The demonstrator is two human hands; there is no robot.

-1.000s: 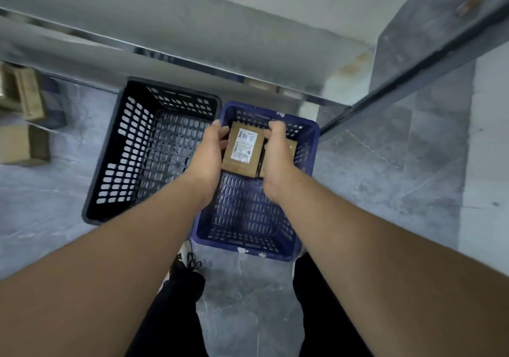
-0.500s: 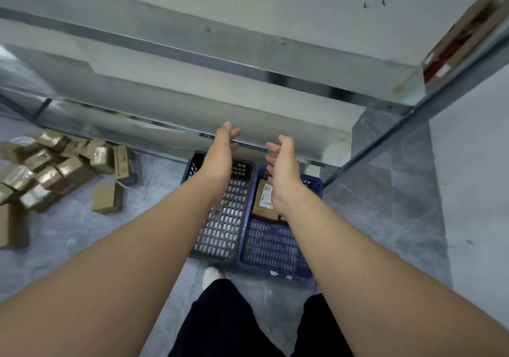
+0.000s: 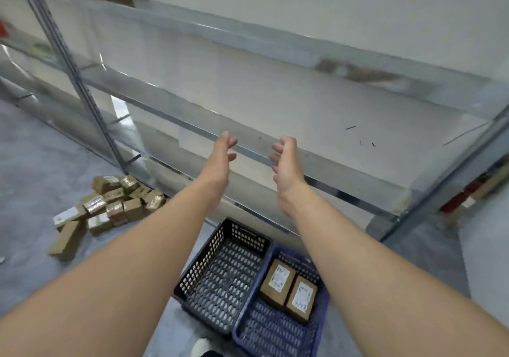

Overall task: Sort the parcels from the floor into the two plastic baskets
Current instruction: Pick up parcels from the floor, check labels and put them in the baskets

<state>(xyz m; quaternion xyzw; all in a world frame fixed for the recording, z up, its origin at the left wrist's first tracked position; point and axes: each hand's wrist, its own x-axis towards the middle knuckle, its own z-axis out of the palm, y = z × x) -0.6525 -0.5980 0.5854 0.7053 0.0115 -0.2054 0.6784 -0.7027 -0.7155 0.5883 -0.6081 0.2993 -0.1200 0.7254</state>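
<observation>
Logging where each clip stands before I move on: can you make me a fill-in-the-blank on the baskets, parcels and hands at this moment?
1. The blue basket holds ____ parcels.
2. The black basket holds ____ parcels.
3. The pile of unsorted parcels lies on the floor, on the person's ____ side.
4. The left hand and the right hand hold ____.

Missing words: two; no; left; nothing.
</observation>
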